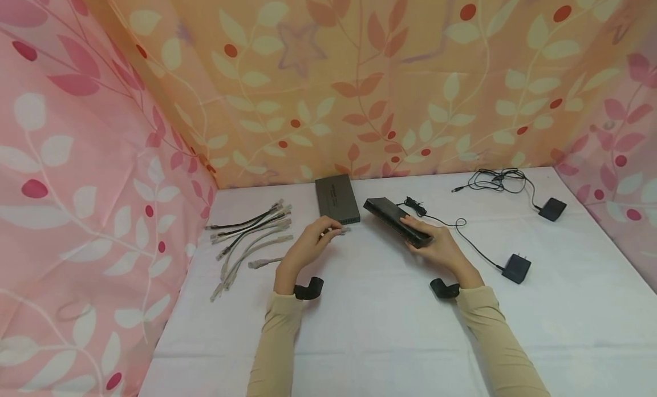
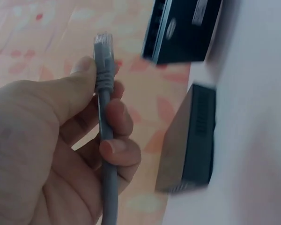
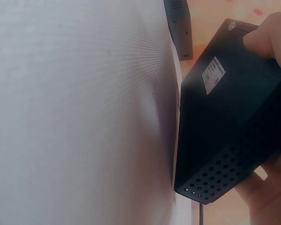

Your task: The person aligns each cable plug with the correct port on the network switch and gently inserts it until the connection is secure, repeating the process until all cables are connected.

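Note:
My left hand (image 1: 309, 246) pinches a grey Ethernet cable (image 2: 109, 183) just behind its clear plug (image 2: 103, 51), with the thumb on one side and curled fingers round the other. The cable's far end (image 1: 263, 263) lies on the table to the left of that wrist. My right hand (image 1: 440, 247) grips a black network switch (image 1: 391, 217) by its near end, holding it tilted. In the right wrist view, a labelled face and a side with round vent holes show. A thin black power cord (image 1: 438, 219) runs off behind this switch.
A grey-brown network switch (image 1: 337, 198) lies flat at the back. Several grey and black Ethernet cables (image 1: 251, 246) are spread at left. The cord leads to a black power adapter (image 1: 515, 268) at right; a second adapter (image 1: 552, 209) with coiled cord lies farther back. Floral curtains (image 1: 359, 100) enclose the table.

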The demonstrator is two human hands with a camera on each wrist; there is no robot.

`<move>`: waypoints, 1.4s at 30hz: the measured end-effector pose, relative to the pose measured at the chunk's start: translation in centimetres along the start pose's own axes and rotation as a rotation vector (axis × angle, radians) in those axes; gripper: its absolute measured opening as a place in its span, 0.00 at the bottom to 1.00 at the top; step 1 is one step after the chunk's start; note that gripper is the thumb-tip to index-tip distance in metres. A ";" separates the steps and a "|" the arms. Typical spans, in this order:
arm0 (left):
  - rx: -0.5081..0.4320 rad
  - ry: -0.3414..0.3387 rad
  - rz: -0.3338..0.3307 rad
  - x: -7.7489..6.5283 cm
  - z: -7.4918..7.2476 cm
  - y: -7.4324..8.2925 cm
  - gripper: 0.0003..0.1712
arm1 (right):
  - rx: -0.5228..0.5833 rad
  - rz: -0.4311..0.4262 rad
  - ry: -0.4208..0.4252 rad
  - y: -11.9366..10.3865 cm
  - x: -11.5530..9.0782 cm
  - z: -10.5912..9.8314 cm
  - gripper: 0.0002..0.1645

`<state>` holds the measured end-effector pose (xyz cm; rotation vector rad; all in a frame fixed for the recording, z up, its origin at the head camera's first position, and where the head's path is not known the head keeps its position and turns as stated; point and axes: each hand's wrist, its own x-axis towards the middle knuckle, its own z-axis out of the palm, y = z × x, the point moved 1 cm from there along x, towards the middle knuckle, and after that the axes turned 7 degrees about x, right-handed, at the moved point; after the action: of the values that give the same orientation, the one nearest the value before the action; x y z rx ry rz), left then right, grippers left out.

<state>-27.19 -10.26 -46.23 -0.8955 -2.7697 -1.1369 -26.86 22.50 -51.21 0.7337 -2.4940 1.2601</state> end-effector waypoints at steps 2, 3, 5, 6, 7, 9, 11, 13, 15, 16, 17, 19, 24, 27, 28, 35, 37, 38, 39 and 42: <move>-0.027 -0.046 0.012 0.2 0.6 0.5 0.10 | -0.002 -0.003 0.001 0.0 0.0 0.0 0.36; -0.042 -0.065 0.016 0.4 0.9 0.8 0.11 | -0.004 -0.006 0.001 0.0 0.0 0.0 0.36; -0.053 -0.094 0.017 0.6 1.4 1.1 0.11 | -0.009 -0.016 -0.001 0.0 0.0 0.1 0.36; -0.055 -0.102 0.014 0.7 1.6 1.2 0.11 | -0.011 -0.020 -0.003 0.0 0.1 0.1 0.36; -0.055 -0.106 0.011 0.7 1.8 1.3 0.12 | -0.014 -0.025 -0.006 0.1 0.1 0.1 0.35; -0.048 -0.111 0.006 0.9 2.1 1.5 0.12 | -0.019 -0.031 -0.010 0.1 0.1 0.1 0.35; -0.047 -0.110 0.007 0.9 2.3 1.5 0.12 | -0.018 -0.034 -0.013 0.2 0.0 0.1 0.35; -0.050 -0.109 0.015 0.9 2.4 1.5 0.14 | -0.013 -0.036 -0.016 0.2 0.0 0.1 0.35; -0.065 -0.110 0.032 0.9 2.5 1.6 0.15 | -0.010 -0.035 -0.020 0.2 0.0 0.1 0.35; -0.073 -0.114 0.042 0.9 2.5 1.7 0.15 | -0.011 -0.036 -0.022 0.2 0.0 0.1 0.36; -0.083 -0.121 0.051 0.9 2.5 1.8 0.16 | -0.010 -0.036 -0.024 0.2 0.1 0.2 0.36; -0.094 -0.135 0.061 0.9 2.6 2.0 0.16 | -0.013 -0.038 -0.026 0.2 0.1 0.2 0.36; -0.123 -0.168 0.043 1.1 3.0 2.6 0.17 | -0.033 -0.054 -0.025 0.2 0.2 0.2 0.36; -0.127 -0.166 0.022 1.3 3.4 2.9 0.13 | -0.049 -0.068 -0.021 0.2 0.2 0.3 0.36; -0.123 -0.161 0.017 1.3 3.6 3.1 0.12 | -0.056 -0.072 -0.019 0.2 0.2 0.3 0.36; -0.096 -0.124 -0.019 1.5 4.4 3.7 0.10 | -0.061 -0.059 -0.030 0.2 0.2 0.4 0.36; -0.078 -0.118 -0.043 1.5 4.5 4.0 0.11 | -0.059 -0.058 -0.032 0.2 0.2 0.4 0.36; -0.061 -0.111 -0.052 1.5 4.6 4.1 0.12 | -0.058 -0.058 -0.033 0.2 0.2 0.4 0.36; -0.044 -0.098 -0.060 1.5 4.7 4.3 0.12 | -0.056 -0.058 -0.034 0.2 0.2 0.4 0.36; -0.012 -0.039 -0.078 1.6 4.9 5.0 0.12 | -0.057 -0.064 -0.035 0.1 0.3 0.4 0.36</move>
<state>-25.01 -3.39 -46.30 -0.8265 -2.8556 -1.1599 -27.15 22.18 -51.41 0.8208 -2.5017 1.1598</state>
